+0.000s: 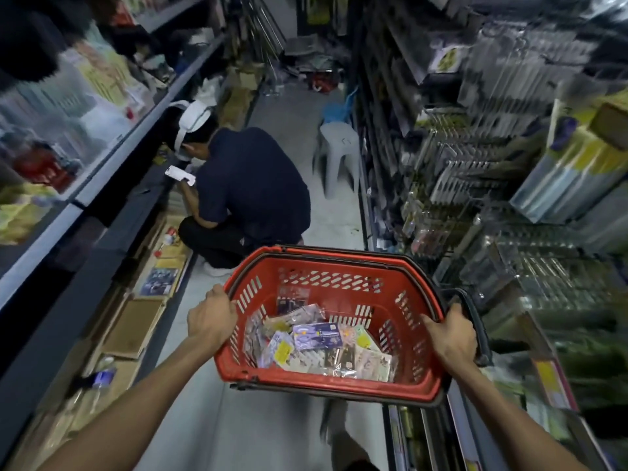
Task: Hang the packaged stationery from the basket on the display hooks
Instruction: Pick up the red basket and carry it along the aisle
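I hold a red plastic basket (343, 263) in front of me over the aisle floor. My left hand (211, 316) grips its left rim. My right hand (450, 338) grips the right rim beside the folded black handle. Several packaged stationery items (316, 338), purple, yellow and clear, lie jumbled in the basket's bottom. Display hooks (475, 154) loaded with hanging packs fill the rack on the right, blurred by motion.
A person in dark clothes (251, 192) crouches in the aisle just ahead on the left, looking at a phone. A white plastic stool (338, 154) stands further along. Shelves (112, 144) line the left side, with flat boxes on the bottom shelf.
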